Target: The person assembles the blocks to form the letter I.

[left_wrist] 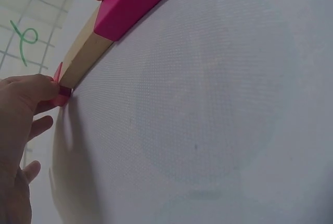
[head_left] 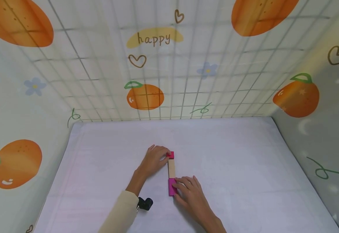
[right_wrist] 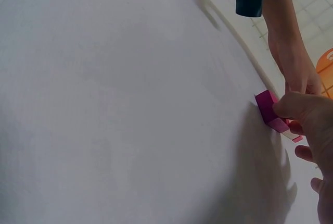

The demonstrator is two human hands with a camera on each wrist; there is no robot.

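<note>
Three blocks lie end to end in a line on the white tabletop: a pinkish-red block [head_left: 171, 155] at the far end, a plain wooden block [head_left: 171, 168] in the middle, and a magenta block [head_left: 172, 187] nearest me. My left hand [head_left: 155, 160] pinches the pinkish-red block between thumb and fingers, covering part of it. The right hand [head_left: 191, 195] holds the magenta block from its right side, thumb toward the near end. In the left wrist view the wooden block [left_wrist: 83, 54] meets the magenta block [left_wrist: 135, 8]. The right wrist view shows my thumb against the magenta block [right_wrist: 270, 110].
A white cloth [head_left: 239, 161] covers the tabletop. Printed curtains [head_left: 158, 71] with oranges and a grid stand along the back and both sides. A black device [head_left: 145, 204] is worn at the left wrist, by the cream sleeve [head_left: 121, 212].
</note>
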